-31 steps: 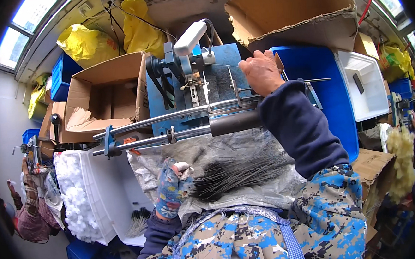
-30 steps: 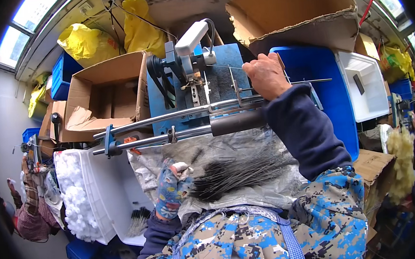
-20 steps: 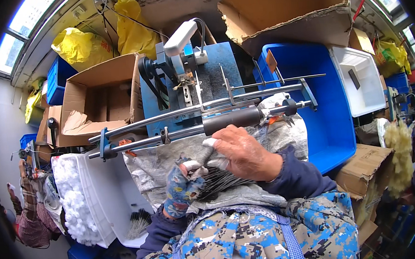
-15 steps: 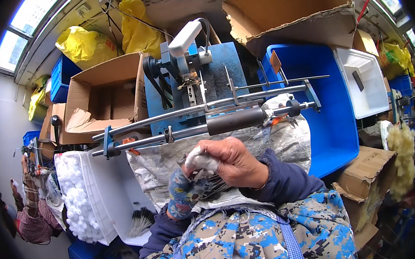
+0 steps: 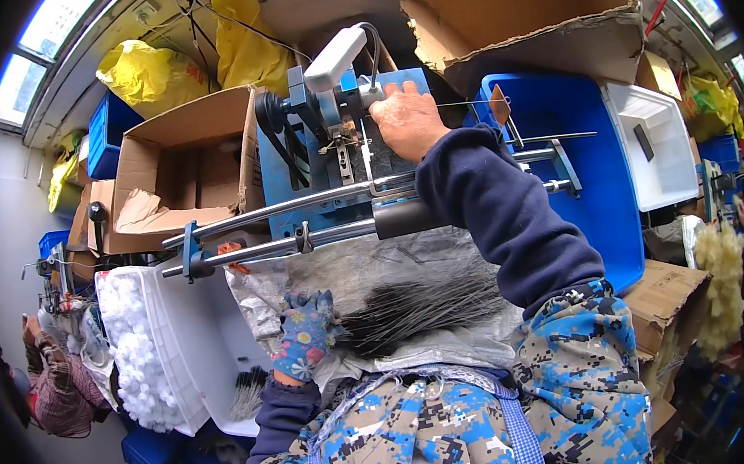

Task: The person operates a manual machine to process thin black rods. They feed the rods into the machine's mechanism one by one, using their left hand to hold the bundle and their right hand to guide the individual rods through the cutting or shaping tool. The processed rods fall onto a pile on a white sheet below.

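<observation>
In the head view, looking down over your lap, your bare right hand (image 5: 407, 119) reaches far forward and rests, fingers curled, on the top of the blue metal machine with a white handle (image 5: 342, 118), close to a thin wire rod (image 5: 466, 103) that sticks out to the right; whether those fingers pinch the rod or only lie on the housing cannot be told. Your left hand (image 5: 306, 333), in a flowered fabric glove, is closed around the near end of a fan of dark thin bristles (image 5: 424, 304) lying on grey woven sheeting (image 5: 349, 272) across your knees. Two long steel rails (image 5: 277, 226) cross between your hands. To do this well, I judge you should keep the gloved grip tight so the bristles stay bunched, and keep your right sleeve clear of the rails.
</observation>
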Demonstrator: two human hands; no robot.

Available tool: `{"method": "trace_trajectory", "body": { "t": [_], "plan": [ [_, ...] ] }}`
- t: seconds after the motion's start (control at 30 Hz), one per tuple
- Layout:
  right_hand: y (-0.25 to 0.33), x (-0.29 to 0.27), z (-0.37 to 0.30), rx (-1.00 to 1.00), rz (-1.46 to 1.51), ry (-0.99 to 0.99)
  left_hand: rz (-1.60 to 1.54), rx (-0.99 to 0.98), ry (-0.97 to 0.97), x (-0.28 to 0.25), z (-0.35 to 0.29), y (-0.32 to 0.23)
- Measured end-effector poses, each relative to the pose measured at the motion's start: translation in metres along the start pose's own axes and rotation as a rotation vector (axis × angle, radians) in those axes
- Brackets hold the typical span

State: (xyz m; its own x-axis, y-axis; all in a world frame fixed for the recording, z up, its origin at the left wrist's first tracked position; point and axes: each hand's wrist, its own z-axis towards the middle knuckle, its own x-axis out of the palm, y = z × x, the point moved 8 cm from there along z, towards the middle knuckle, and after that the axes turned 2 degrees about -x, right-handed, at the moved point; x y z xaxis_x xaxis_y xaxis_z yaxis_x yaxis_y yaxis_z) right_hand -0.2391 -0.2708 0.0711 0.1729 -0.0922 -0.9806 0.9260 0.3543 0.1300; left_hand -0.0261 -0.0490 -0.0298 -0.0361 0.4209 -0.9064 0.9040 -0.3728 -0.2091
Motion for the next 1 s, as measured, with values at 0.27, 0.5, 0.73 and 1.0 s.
{"method": "trace_trajectory", "body": {
  "t": [0.27,0.5,0.73,1.0],
  "plan": [
    [0.008,0.016,0.003,-0.054,0.047,-0.032,-0.036,0.055,-0.006,-0.006,-0.002,0.008],
    [0.012,0.01,-0.001,-0.074,-0.03,-0.028,-0.038,0.071,-0.082,-0.024,-0.003,0.004],
    [0.011,0.01,-0.002,-0.057,-0.049,-0.04,-0.08,0.071,-0.151,-0.043,-0.001,0.009],
    [0.012,0.01,-0.002,-0.078,-0.015,-0.039,-0.135,0.039,-0.208,-0.051,-0.005,0.017]
  ]
}}
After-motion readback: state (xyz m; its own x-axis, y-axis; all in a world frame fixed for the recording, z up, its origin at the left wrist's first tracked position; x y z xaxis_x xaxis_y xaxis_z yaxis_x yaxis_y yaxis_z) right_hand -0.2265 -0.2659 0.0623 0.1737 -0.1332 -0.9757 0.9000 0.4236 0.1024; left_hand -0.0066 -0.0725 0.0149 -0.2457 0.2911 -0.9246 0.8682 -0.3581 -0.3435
